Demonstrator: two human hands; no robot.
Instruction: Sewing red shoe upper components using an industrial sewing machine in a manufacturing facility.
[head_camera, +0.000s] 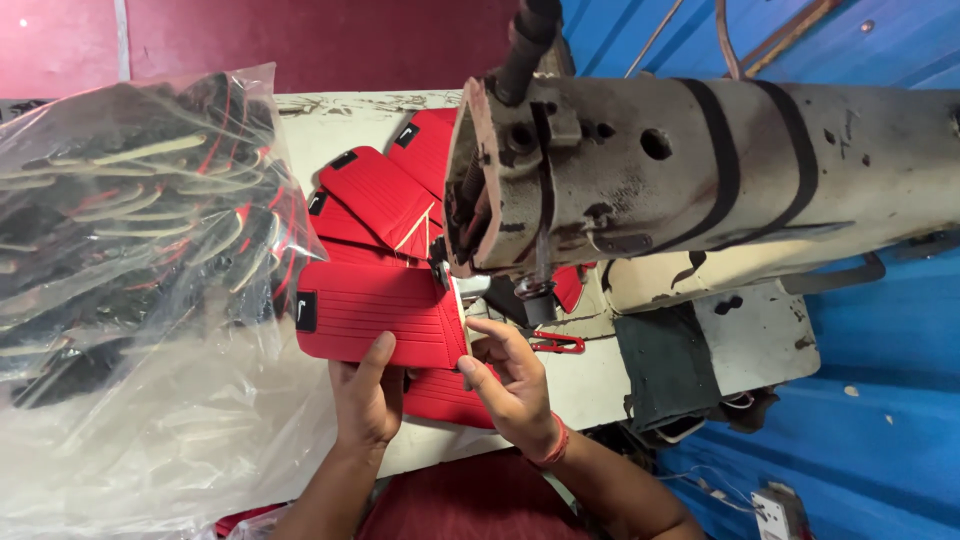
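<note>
Both hands, left hand (368, 395) and right hand (510, 385), pinch one red panel (380, 312) at the sewing machine (640, 170), frame centre. Several red pieces stacked behind (375, 190); bagged ones (130, 220) upper left.

sewing machine (700, 170): painted metal, cream coat pretty worn, chipped, grimy, rust-looking patches, matt

red panel (380, 315): looks like padded cloth or synthetic, ribbed with stitched lines, matt, small black tag on one edge

stack of red pieces (385, 195): same ribbed red stuff

plastic bag (150, 300): clear thin plastic, crinkly and glossy, dark pieces with pale and red trim inside

table top (340, 125): white paint, scuffed and flaking

blue wall (880, 340): ribbed sheet, painted, dull sheen

wristband (555, 445): red thread, matt
</note>
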